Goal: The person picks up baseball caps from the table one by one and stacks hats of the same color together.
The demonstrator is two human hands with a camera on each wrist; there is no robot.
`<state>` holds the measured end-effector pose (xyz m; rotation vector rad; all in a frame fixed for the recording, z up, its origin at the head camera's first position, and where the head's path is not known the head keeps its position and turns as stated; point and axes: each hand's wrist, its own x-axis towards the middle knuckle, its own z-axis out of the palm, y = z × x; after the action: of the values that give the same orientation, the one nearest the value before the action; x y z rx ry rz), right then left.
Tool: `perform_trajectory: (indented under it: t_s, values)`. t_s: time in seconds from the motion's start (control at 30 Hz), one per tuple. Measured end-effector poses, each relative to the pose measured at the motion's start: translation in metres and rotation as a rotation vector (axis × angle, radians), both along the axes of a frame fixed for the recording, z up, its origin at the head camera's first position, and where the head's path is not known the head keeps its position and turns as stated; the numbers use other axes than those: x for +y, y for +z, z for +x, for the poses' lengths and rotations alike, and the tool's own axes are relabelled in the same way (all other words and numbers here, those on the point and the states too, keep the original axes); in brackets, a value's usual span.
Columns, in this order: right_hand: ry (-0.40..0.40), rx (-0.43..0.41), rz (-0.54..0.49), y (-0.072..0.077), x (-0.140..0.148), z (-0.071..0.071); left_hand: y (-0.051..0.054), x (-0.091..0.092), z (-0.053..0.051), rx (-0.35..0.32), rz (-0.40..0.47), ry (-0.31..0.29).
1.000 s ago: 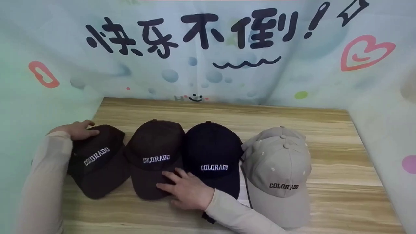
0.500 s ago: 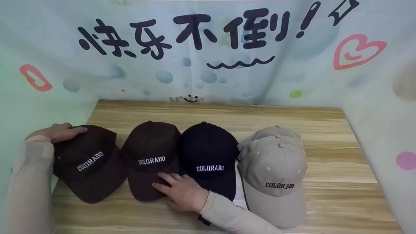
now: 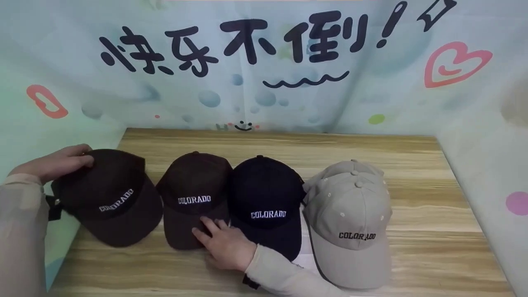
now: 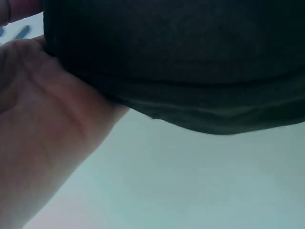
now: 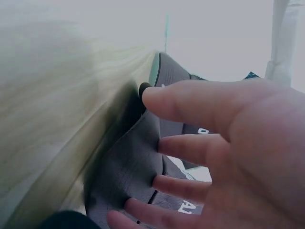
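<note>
At the far left, my left hand (image 3: 53,165) grips the crown of a dark brown baseball cap (image 3: 107,181), its thumb on top. The cap is tilted, with a black back strap hanging out at its left. Dark cap fabric (image 4: 181,43) fills the upper left wrist view; the hidden fingers go behind it. My right hand (image 3: 229,243) rests with spread fingers on the brim of a second brown cap (image 3: 196,177). In the right wrist view those fingers lie nearly straight on the brim (image 5: 126,162), the thumb by its edge.
Right of the brown caps sit a navy cap (image 3: 266,185) and a nested stack of beige caps (image 3: 350,222). A white sheet (image 3: 306,247) shows between them. The wood-grain table (image 3: 429,198) meets printed cloth walls (image 3: 185,95) at the back and sides.
My left hand has drawn the leftmost cap left and slightly up, and its strap has come into sight. My right hand stays on the second cap's brim, with little movement.
</note>
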<state>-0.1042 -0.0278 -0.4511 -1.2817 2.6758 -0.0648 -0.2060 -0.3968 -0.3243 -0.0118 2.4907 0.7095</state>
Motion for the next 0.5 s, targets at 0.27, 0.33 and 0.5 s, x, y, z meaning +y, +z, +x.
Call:
perform_trajectory:
  t_s: [0.27,0.33,0.5]
  values:
    - [0.013,0.062,-0.048,-0.002,0.0,0.001,0.027,0.04,0.006,0.126,-0.083,-0.16]
    - [0.013,0.064,-0.062,-0.003,0.0,0.002,0.034,0.048,0.008,0.139,-0.103,-0.185]
    - [0.029,0.075,-0.089,-0.005,0.001,0.0,0.046,0.059,0.009,0.159,-0.108,-0.233]
